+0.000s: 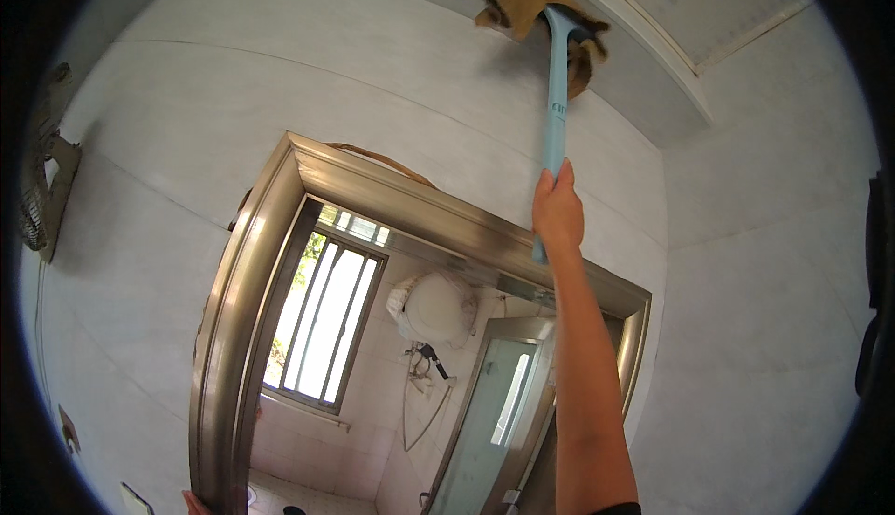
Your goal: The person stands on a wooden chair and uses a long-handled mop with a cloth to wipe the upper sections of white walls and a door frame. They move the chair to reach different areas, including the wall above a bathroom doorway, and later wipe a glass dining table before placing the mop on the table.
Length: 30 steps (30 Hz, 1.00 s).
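Note:
My right hand [559, 213], raised high, is closed around the pale blue handle [557, 88] of a cleaning tool. A brown cloth [526, 3] is draped over the tool's head, up against the overhanging ledge at the top of the wall. Low at the left, only a small part of my left hand [196, 503] shows beside the metal door frame [227, 333]; whether it grips the frame cannot be told. A thin brown strip [384, 160] lies along the frame's upper edge.
Through the doorway are a window [325, 319], a white water heater [432, 307], a shower hose [426, 431] and a glazed door [489, 403]. A box-like fixture [59, 193] is on the wall at the left. The ceiling trim [629, 25] runs at the upper right.

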### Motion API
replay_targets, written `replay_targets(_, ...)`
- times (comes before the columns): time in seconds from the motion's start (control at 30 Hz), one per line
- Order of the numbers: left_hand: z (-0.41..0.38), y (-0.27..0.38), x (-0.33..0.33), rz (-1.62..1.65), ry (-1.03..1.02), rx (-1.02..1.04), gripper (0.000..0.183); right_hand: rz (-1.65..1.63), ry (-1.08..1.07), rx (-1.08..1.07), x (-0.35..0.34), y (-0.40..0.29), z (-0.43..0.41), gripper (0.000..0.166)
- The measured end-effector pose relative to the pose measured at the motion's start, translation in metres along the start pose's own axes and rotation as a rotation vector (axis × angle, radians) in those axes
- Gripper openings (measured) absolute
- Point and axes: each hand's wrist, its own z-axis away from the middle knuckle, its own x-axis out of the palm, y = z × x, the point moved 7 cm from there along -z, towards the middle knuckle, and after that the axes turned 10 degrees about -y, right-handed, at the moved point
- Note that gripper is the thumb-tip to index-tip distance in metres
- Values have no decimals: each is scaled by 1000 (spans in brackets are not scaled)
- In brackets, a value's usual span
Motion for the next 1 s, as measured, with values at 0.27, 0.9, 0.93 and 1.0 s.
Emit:
replay_targets(0.27, -2, -3, -1, 21, 50, 28, 69, 4, -68, -2, 47, -24, -14, 51)
replay_targets(0.9, -5, -10, 5, 20, -27, -2, 73, 39, 82, -230, 33, -14, 26, 49)
replay_targets(0.93, -6, -10, 5, 14, -20, -5, 73, 76, 88, -235, 27, -19, 28, 49)
replay_targets(1.0, -4, -10, 4, -3, 5, -2, 74, 156, 139, -284, 13, -37, 24, 49)
